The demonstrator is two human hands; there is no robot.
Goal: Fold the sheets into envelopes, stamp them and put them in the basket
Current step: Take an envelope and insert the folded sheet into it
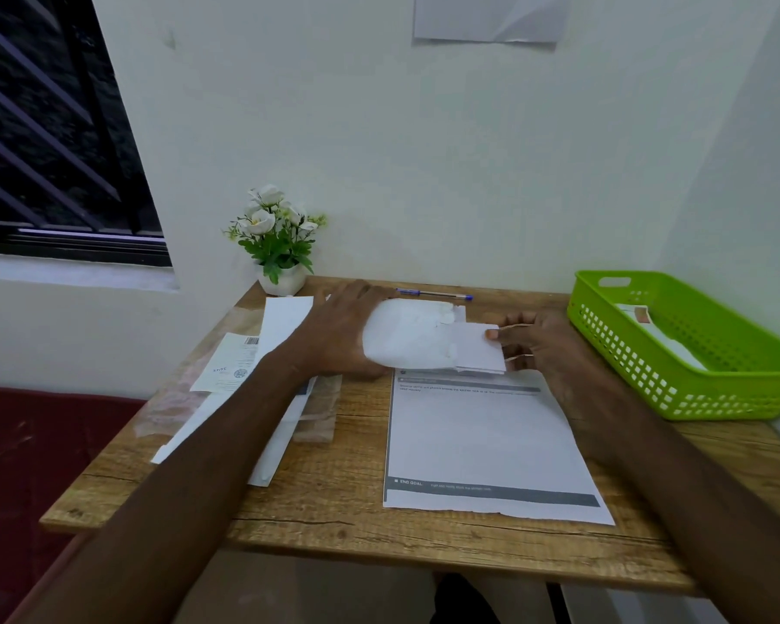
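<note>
Folded white sheet (pixel 478 349) just beyond the far edge of the printed page (pixel 487 443) on the wooden table (pixel 325 511), between both hands. Left hand (pixel 343 335) at the fold's left end; fingers hidden behind a white blur, grip impossible to tell. Right hand (pixel 532 344) at the fold's right end, thumb on top, fingers beneath, pinching it. Green basket (pixel 649 376) right of the page, an envelope (pixel 667 344) already inside. Loose papers (pixel 284 326) left of the page; blue pen (pixel 433 294) beyond.
</note>
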